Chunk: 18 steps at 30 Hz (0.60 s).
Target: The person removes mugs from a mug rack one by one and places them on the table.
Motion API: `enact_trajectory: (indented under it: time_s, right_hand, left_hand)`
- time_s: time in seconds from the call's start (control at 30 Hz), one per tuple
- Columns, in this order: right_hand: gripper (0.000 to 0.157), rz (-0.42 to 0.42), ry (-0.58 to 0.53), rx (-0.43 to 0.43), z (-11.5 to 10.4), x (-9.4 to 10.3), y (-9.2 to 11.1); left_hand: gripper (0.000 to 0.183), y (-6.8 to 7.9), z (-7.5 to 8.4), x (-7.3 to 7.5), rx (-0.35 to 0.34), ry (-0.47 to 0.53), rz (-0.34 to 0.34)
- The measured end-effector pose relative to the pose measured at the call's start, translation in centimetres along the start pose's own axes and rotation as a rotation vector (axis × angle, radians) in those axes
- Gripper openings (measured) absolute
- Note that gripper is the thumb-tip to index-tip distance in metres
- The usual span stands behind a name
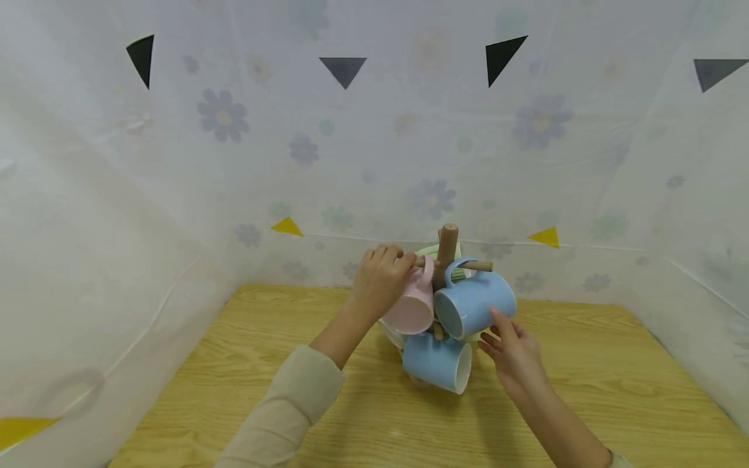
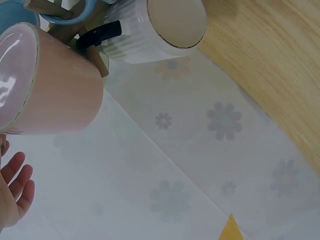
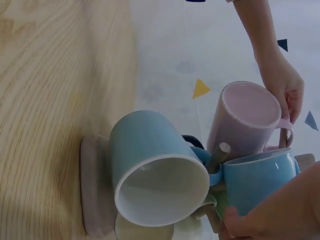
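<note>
A wooden mug tree (image 1: 448, 244) (image 3: 93, 190) carries several mugs. My left hand (image 1: 380, 279) (image 3: 280, 82) pinches the end of a peg, beside the handle of a pink mug (image 1: 411, 309) (image 2: 65, 85) (image 3: 247, 112) hanging on it. With its handle over the right peg, an upper blue mug (image 1: 476, 304) (image 3: 257, 177) hangs tilted. Fingertips of my right hand (image 1: 517, 357) (image 3: 280, 215) touch that mug's side, the fingers loosely extended. Below hangs another blue mug (image 1: 435, 361) (image 3: 150, 170), its white inside facing the right wrist camera.
A white ribbed mug (image 2: 135, 35) with a dark handle hangs behind the pink one. Part of a green-striped mug (image 1: 429, 250) shows behind the trunk. The wooden table (image 1: 281, 377) meets a flower-printed white cloth (image 1: 374, 149) at its back and sides.
</note>
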State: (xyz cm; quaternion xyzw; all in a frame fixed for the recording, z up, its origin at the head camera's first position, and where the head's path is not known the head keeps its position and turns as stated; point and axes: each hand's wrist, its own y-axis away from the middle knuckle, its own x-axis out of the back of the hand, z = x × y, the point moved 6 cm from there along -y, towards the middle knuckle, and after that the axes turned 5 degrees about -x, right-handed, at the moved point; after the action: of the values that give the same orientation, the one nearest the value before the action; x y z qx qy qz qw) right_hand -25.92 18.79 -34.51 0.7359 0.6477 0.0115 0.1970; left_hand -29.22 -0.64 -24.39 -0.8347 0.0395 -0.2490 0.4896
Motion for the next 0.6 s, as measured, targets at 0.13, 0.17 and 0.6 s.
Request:
enact_trajectory:
  time_s: [0.13,0.17,0.6]
  right_hand:
    - [0.084,-0.073,-0.079,-0.036,0.3,-0.9,-0.8]
    - [0.084,-0.086,-0.111,-0.043,0.3,-1.1,-0.9]
    - [0.089,-0.156,-0.427,-0.112,0.5,-2.6,-1.6]
  left_hand:
    - [0.016,0.0,0.0,-0.1,0.005,0.002,-0.008]
    - [0.016,0.0,0.0,-0.1,0.006,0.004,-0.01]
    - [0.015,0.0,0.4,-0.1,0.022,0.017,-0.002]
